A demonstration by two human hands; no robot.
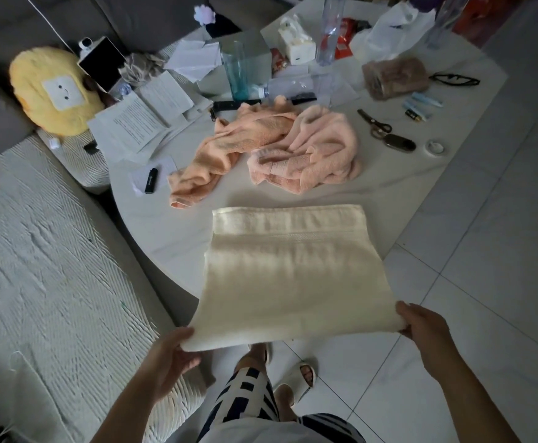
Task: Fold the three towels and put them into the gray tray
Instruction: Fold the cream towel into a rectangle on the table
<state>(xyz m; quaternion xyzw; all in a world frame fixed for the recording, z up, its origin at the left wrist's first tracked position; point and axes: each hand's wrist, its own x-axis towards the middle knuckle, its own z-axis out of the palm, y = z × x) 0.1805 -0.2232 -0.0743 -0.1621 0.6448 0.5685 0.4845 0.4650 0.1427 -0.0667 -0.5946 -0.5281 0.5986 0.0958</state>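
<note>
Left hand (168,362) and right hand (421,324) pinch the cream towel's (290,276) near corners (far end lies on the table (152,225)).

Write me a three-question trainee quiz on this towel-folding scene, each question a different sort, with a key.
1. True or false: both hands, the left hand and the right hand, grip the near corners of the cream towel.
2. Multiple choice: the two peach towels are (A) folded in a stack, (B) crumpled on the white table, (C) on the floor.
3. Fill in: the metal tool on the table right of the peach towels is a pair of ____.

Key: 1 true; 2 B; 3 scissors.
</note>
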